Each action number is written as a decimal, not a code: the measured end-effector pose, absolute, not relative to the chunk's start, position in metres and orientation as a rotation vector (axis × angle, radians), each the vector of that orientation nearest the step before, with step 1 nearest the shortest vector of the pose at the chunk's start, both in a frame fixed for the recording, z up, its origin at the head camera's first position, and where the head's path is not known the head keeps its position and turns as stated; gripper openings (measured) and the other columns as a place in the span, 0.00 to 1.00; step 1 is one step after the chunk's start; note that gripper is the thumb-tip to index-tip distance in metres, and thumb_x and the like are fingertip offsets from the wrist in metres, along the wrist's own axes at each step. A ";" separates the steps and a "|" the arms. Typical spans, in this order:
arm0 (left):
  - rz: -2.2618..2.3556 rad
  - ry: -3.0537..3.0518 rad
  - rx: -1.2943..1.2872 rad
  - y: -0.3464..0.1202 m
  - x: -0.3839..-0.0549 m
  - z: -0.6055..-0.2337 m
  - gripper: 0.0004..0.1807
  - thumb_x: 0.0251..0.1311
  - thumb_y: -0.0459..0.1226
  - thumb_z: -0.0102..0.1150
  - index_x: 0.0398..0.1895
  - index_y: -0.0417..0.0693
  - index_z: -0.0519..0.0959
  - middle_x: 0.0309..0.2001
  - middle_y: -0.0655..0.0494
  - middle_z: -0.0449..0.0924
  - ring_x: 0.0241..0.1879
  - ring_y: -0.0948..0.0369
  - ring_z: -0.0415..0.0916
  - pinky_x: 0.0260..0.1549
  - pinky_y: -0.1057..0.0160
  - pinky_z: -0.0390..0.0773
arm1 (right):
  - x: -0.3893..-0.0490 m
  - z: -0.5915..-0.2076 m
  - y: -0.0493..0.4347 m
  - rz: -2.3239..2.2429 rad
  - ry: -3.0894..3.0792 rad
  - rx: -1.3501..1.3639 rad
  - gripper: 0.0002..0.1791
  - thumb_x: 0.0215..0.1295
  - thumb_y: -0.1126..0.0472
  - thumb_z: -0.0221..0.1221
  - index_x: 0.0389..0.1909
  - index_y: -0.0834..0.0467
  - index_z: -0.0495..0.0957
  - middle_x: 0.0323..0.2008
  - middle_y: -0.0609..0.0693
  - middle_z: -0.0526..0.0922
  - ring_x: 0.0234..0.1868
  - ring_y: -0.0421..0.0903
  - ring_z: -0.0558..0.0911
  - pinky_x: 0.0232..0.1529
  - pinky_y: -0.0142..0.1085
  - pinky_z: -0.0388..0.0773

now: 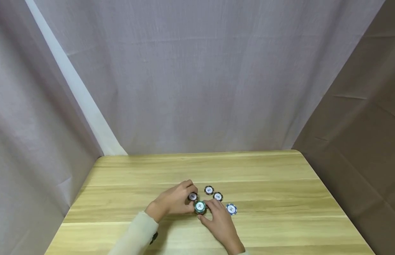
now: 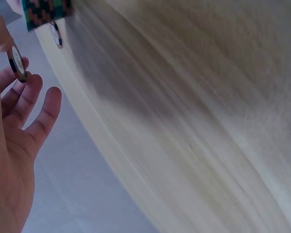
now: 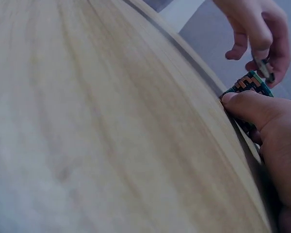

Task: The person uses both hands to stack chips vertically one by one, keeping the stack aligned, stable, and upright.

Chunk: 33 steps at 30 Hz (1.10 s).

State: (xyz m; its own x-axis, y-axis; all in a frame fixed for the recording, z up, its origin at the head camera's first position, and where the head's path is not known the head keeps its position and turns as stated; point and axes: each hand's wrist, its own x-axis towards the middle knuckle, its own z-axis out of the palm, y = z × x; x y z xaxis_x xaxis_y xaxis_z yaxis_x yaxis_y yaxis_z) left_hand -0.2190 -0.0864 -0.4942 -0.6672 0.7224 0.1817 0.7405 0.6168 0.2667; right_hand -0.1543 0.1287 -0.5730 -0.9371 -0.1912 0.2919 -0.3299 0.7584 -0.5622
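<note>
My left hand (image 1: 175, 200) pinches a black poker chip (image 1: 192, 196) with a white centre. In the left wrist view this chip (image 2: 17, 60) is tilted on edge between the fingers, above the table. Just in front of it stands a stack of poker chips (image 1: 200, 206), a green chip on top. The right wrist view shows the stack's side (image 3: 248, 83) in green, black and orange blocks. My right hand (image 1: 220, 222) grips the stack, with the thumb on its near side and the fingers on its right side.
Two black chips, one farther back (image 1: 209, 190) and one nearer (image 1: 218, 196), lie flat behind the stack. A blue and white chip (image 1: 231, 209) lies right of my right hand. Grey curtains (image 1: 197, 78) hang behind the wooden table (image 1: 274, 177).
</note>
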 end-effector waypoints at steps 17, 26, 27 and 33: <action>-0.481 -2.627 -1.284 -0.073 -0.199 -0.505 0.18 0.56 0.46 0.70 0.49 0.52 0.85 0.46 0.64 0.78 0.43 0.70 0.74 0.47 0.73 0.79 | -0.153 -0.575 0.128 0.900 -2.641 0.456 0.21 0.60 0.54 0.74 0.53 0.51 0.85 0.45 0.38 0.81 0.48 0.40 0.79 0.51 0.43 0.80; -0.508 -2.699 -1.278 -0.066 -0.191 -0.513 0.19 0.61 0.42 0.69 0.54 0.47 0.82 0.49 0.60 0.76 0.47 0.68 0.73 0.51 0.74 0.78 | -0.153 -0.574 0.128 0.884 -2.671 0.440 0.21 0.60 0.54 0.73 0.54 0.52 0.85 0.46 0.40 0.82 0.50 0.42 0.80 0.54 0.45 0.80; -0.522 -2.710 -1.274 -0.066 -0.190 -0.513 0.19 0.61 0.42 0.68 0.55 0.47 0.82 0.49 0.60 0.76 0.47 0.68 0.73 0.51 0.74 0.78 | -0.153 -0.574 0.128 0.883 -2.673 0.440 0.21 0.60 0.54 0.73 0.54 0.52 0.85 0.46 0.40 0.82 0.50 0.42 0.80 0.54 0.45 0.80; -0.574 -2.719 -1.254 -0.065 -0.189 -0.516 0.19 0.64 0.41 0.68 0.56 0.47 0.82 0.50 0.59 0.77 0.49 0.67 0.74 0.53 0.72 0.78 | -0.153 -0.575 0.129 0.885 -2.664 0.444 0.22 0.59 0.54 0.73 0.54 0.53 0.85 0.46 0.40 0.82 0.50 0.41 0.80 0.54 0.45 0.80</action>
